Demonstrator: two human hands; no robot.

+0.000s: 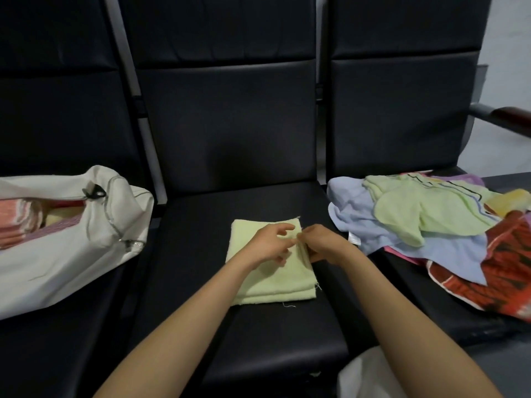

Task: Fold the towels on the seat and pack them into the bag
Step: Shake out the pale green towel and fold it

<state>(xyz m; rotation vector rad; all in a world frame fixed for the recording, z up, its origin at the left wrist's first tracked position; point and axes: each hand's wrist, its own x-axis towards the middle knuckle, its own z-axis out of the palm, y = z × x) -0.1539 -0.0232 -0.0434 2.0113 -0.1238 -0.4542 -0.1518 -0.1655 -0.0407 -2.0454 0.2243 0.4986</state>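
Looking down from my far-off screen, I see two bare arms reach out over the middle seat (184,254). The right hand (321,244) has a closed grip: its fingertips pinch the right edge of the folded towel (267,285). The left hand (268,244) sits on top of the towel just beside it, with curved fingers. I cannot tell if its grip is on the cloth or only resting there.

What could go wrong? The towel is soft and has many layers. If the pinch catches only the top layer, I think the fold would fall open when lifted. The layers could also slide apart, since the near edges do not line up. Loose threads hang from the near right corner and could snag a finger. The bag is off to the left, so a floppy towel may droop and come undone on the way across.

The towel is pale yellow-green and fuzzy. It lies flat as a neat square on the middle seat, with stacked edges showing on the near side.

Farther left, the white bag (71,254) lies on the next seat with its zip open and striped towels (20,222) inside. Farther right, a pile of towels (431,219) lies unfolded, green, blue and red all mixed up. Behind it all stand the dark seat backs (227,124).
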